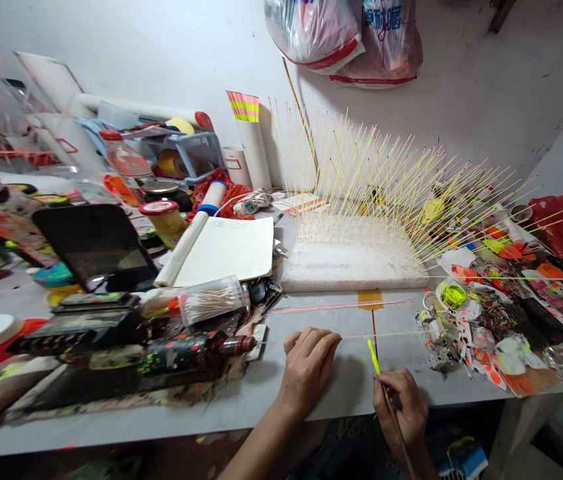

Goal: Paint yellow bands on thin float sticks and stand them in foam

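My left hand (311, 367) is closed over a thin pink and yellow rod (396, 334), its fingers bent down above the table. The rod lies level, in line with the red-brown nose of a paint-spattered rotary tool (181, 353) at the left. My right hand (404, 403) grips a paintbrush (377, 365) near its bright yellow tip, which points up just below the rod. Behind my hands, several loose pink rods (331, 307) lie on the table (281, 400). Beyond them, a white foam block (351, 270) holds many upright yellow and pink rods (361, 173).
At the left are an open notebook (226, 250), a clear tub of cotton swabs (214, 300), a black phone-like panel (94, 247) and jars. Paint-stained cups and scraps (491, 333) crowd the right side. Plastic bags (316, 33) hang on the wall.
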### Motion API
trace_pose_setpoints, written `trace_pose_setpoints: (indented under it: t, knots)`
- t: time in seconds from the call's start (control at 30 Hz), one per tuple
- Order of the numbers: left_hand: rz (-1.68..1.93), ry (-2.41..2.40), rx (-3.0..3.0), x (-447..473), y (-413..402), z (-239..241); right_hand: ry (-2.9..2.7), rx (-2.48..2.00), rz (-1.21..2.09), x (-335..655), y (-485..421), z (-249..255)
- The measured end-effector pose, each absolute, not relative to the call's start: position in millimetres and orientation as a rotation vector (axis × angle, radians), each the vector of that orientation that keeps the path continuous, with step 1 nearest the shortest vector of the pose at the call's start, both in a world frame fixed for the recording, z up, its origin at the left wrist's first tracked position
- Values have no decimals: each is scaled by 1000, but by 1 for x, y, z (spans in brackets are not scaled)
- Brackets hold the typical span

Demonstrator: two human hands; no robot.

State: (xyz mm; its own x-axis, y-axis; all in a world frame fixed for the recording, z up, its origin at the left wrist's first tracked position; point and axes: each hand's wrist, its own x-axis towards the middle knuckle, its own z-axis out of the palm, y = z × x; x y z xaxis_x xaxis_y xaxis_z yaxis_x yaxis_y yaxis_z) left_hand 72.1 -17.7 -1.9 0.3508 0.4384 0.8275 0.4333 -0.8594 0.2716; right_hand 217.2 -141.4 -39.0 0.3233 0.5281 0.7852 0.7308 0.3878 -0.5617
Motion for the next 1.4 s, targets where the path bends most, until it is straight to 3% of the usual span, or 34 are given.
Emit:
trace_pose_setpoints:
  t: [1.1, 1.27, 1.4]
  knots:
    - [1577, 884, 2555, 70, -19, -2, -1335, -1210, -93, 196, -137, -37]
    - [1516, 858, 2661, 49, -8, 0, -1184, -1292, -73, 234, -156, -34]
    - [1535, 834, 2731, 28, 8, -7, -922, -1513, -241, 308, -169, -11]
